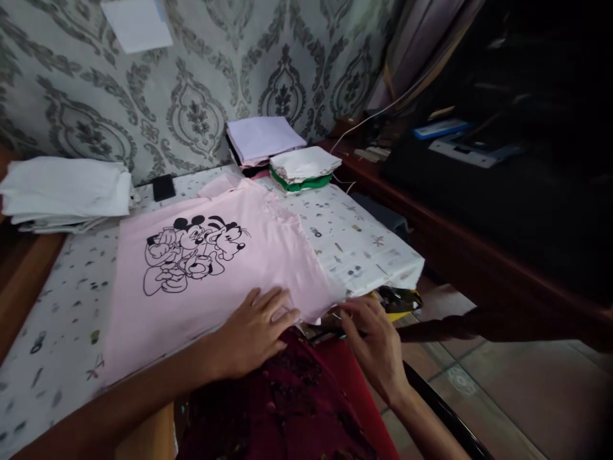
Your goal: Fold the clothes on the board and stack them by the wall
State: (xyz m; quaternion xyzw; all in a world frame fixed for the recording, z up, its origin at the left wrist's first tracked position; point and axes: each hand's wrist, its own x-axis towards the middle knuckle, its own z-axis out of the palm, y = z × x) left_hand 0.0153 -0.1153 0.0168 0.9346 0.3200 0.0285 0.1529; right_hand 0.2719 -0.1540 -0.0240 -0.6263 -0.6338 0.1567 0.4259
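Observation:
A pink T-shirt (268, 236) with a black line print of cartoon characters is spread over the patterned table cover. On its near edge my left hand (253, 329) rests palm down, fingers stretched out and spread. At the sleeve, by the table's front corner, my right hand (376, 345) has thumb and fingers closed on the pink fabric; the fingertips are partly hidden. The shirt's collar points toward the wall, and its near side reaches the table edge above my lap.
White folded cloths (67, 191) are stacked at left, beside a black phone-like object (163, 187). Two more piles, one lavender-topped (265, 137) and one white-topped (306, 163), stand at the back. A dark wooden surface (479, 249) lies right; a yellow-and-black item (400, 303) is below the table corner.

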